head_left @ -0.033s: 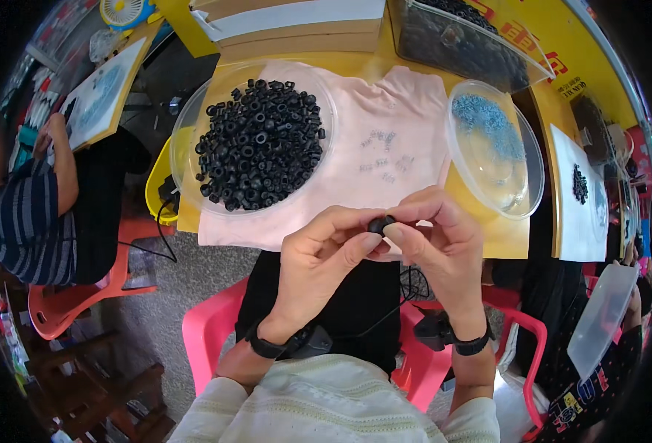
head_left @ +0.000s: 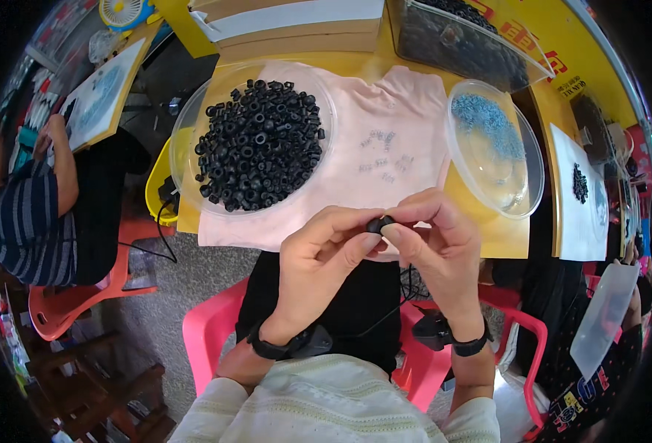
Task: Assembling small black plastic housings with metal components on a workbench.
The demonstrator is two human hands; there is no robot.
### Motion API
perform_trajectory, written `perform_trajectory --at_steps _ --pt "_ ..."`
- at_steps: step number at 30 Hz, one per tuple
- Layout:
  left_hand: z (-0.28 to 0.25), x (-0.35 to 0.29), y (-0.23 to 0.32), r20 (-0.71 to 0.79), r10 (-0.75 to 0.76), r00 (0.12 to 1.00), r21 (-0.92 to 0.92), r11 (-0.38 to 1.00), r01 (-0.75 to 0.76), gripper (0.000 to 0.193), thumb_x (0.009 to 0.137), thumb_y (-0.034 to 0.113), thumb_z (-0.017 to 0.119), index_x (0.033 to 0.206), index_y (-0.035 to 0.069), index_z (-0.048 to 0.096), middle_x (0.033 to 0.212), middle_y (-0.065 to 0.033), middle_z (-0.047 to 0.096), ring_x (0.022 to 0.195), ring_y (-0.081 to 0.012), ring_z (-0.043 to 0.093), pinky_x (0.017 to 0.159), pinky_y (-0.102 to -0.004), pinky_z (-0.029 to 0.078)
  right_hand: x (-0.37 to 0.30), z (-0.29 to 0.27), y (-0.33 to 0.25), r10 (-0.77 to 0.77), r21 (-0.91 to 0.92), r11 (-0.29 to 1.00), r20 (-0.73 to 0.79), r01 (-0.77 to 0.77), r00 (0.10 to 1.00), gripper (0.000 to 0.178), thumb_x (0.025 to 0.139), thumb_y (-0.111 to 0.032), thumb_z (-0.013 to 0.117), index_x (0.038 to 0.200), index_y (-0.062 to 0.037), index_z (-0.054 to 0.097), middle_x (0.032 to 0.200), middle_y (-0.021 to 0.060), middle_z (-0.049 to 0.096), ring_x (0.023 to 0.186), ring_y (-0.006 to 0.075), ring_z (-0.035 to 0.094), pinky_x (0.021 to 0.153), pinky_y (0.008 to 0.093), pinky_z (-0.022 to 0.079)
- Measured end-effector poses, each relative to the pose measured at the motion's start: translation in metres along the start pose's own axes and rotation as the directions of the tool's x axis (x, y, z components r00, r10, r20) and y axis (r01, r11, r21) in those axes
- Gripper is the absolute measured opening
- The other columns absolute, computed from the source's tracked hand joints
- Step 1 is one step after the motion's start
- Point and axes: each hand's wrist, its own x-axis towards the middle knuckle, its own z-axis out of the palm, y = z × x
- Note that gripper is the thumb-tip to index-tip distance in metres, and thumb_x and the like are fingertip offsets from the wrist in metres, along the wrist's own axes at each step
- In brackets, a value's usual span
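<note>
My left hand (head_left: 324,258) and my right hand (head_left: 438,247) meet in front of the table's near edge. Between their thumbs and index fingertips they pinch one small round black part (head_left: 378,224); its underside is hidden by the fingers. It resembles the small black ring-like parts (head_left: 261,144) heaped in a clear round tray (head_left: 181,133) at the left of the table. Under that tray and beyond my hands lies a pale pink cloth (head_left: 407,133), shaped like a garment, with several small grey pieces (head_left: 382,162) grouped on it.
At the right stands a clear round tray (head_left: 536,181) holding small blue-grey pieces (head_left: 488,122). A clear bin (head_left: 466,52) of black parts and a cardboard box (head_left: 296,44) line the back. Other people sit left and right; a yellow bucket (head_left: 156,184) is beside the table.
My right hand has shifted very slightly left, its thumb moving on the black part. Both hands keep their pinch.
</note>
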Motion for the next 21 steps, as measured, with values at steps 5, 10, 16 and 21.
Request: perform_trajectory --at_steps 5,10,16,21 --pt "0.000 -0.001 -0.002 0.023 0.184 0.983 0.184 0.965 -0.185 0.024 0.093 -0.001 0.061 0.117 -0.006 0.061 0.104 -0.0106 0.065 0.088 -0.0162 0.068 0.080 -0.0263 0.055 -0.005 0.003 0.001 -0.021 -0.147 0.989 -0.040 0.015 0.999 0.013 0.090 -0.002 0.067 0.102 0.0025 0.065 0.087 0.0060 0.065 0.069 0.0085 0.063 0.056 0.0201 0.050" --pt "-0.001 0.000 0.005 0.030 0.048 0.998 0.029 0.998 -0.049 0.023 0.093 0.000 0.062 0.115 -0.006 0.061 0.103 -0.0103 0.065 0.087 -0.0153 0.068 0.079 -0.0258 0.055 -0.004 -0.001 0.002 -0.071 -0.202 0.977 -0.028 0.064 0.997 0.014 0.090 -0.003 0.067 0.103 0.0020 0.066 0.085 0.0058 0.065 0.066 0.0073 0.061 0.055 0.0197 0.050" --pt "-0.005 0.002 0.007 0.039 0.009 0.999 0.093 0.996 -0.013 0.023 0.093 -0.001 0.062 0.116 -0.006 0.060 0.102 -0.0113 0.068 0.087 -0.0159 0.068 0.079 -0.0269 0.056 0.001 -0.004 -0.012 0.016 -0.121 0.992 -0.034 -0.020 0.999 0.014 0.091 -0.002 0.066 0.104 0.0020 0.066 0.087 0.0056 0.066 0.069 0.0066 0.061 0.055 0.0198 0.050" --pt "-0.004 0.003 0.007 0.018 -0.050 0.999 0.019 0.999 0.050 0.023 0.093 -0.002 0.061 0.116 -0.006 0.059 0.100 -0.0130 0.070 0.087 -0.0172 0.069 0.079 -0.0280 0.057 0.003 -0.006 -0.012 -0.044 -0.230 0.973 -0.038 0.034 0.998 0.014 0.089 -0.001 0.068 0.103 0.0014 0.067 0.086 0.0059 0.066 0.069 0.0079 0.063 0.056 0.0214 0.052"
